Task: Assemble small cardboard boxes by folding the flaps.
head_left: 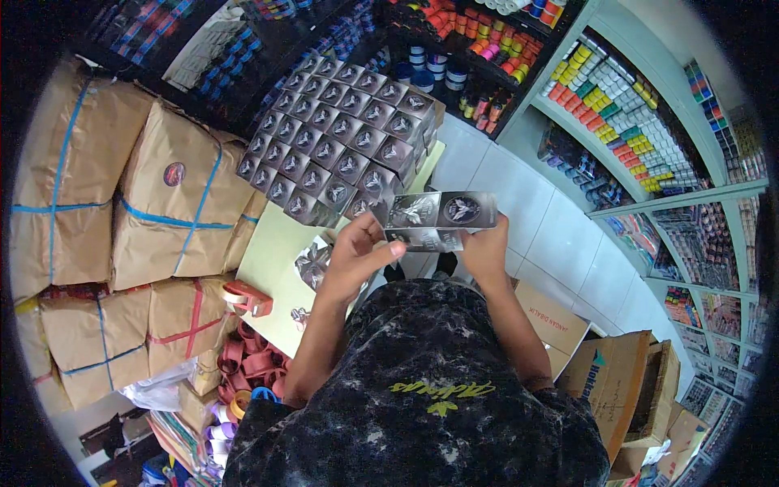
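Observation:
In front of my body I hold a small printed carton (428, 213), grey and black with a round emblem, partly folded with panels at an angle. My left hand (354, 258) grips its left end, the thumb on the near panel. At the right end, my right hand (488, 250) has its fingers closed on the carton, partly hidden behind it. Just beyond my left hand stand stacked rows of matching small boxes (349, 134) on a pale yellow table (272, 253). Beside my left wrist lie more printed cartons (311, 264).
A red tape dispenser (250, 299) sits at the table's left edge. Brown paper parcels (162, 191) with blue straps are piled at left, above red tape rings (250, 361). Cardboard boxes (604, 381) stand at right. Shelves (625, 122) of colourful spools line the far right.

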The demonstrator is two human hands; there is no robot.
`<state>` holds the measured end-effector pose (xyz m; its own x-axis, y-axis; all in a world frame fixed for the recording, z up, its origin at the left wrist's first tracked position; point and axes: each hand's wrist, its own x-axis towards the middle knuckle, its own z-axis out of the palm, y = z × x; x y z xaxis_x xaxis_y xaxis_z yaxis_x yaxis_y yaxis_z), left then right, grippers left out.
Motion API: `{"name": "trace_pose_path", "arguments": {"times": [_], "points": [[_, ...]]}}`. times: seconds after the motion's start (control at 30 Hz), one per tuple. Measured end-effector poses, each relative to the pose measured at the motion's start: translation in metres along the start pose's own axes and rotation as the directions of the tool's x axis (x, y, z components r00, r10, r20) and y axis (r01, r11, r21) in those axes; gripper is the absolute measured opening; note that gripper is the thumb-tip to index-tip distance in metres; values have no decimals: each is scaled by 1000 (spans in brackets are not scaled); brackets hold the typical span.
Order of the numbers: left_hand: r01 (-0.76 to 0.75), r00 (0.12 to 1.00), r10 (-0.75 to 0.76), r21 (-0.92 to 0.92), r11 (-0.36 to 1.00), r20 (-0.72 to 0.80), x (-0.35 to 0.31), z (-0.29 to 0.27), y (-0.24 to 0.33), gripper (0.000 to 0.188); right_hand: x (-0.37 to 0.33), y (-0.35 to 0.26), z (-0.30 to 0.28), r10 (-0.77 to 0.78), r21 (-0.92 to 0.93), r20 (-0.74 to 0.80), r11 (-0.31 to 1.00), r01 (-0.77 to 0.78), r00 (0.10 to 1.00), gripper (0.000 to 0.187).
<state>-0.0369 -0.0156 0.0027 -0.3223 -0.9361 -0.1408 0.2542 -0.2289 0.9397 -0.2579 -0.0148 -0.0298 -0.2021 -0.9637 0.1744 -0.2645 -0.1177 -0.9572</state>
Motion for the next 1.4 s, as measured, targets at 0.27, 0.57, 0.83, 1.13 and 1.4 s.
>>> {"name": "trace_pose_path", "arguments": {"times": [0.27, 0.57, 0.83, 1.13, 1.4], "points": [[36, 993, -43, -70, 997, -107, 7, 12, -13, 19, 7, 5, 4, -62, 167, -6, 984, 62, 998, 19], [92, 980, -120, -178, 980, -157, 11, 13, -16, 24, 3, -2, -19, 265, 468, 559, 682, -563, 786, 26], [127, 980, -143, -124, 984, -136, 12, 17, -13, 27, -1, -7, -18, 279, 498, 634, 566, -657, 721, 30], [57, 980, -22, 171, 984, -200, 13, 22, -9, 32, 3, -14, -18, 247, 313, 647, 776, -547, 721, 37], [82, 989, -66, 111, 990, -134, 13, 20, -13, 34, -5, -11, 1, 329, 287, 483, 816, -501, 811, 32]]}}
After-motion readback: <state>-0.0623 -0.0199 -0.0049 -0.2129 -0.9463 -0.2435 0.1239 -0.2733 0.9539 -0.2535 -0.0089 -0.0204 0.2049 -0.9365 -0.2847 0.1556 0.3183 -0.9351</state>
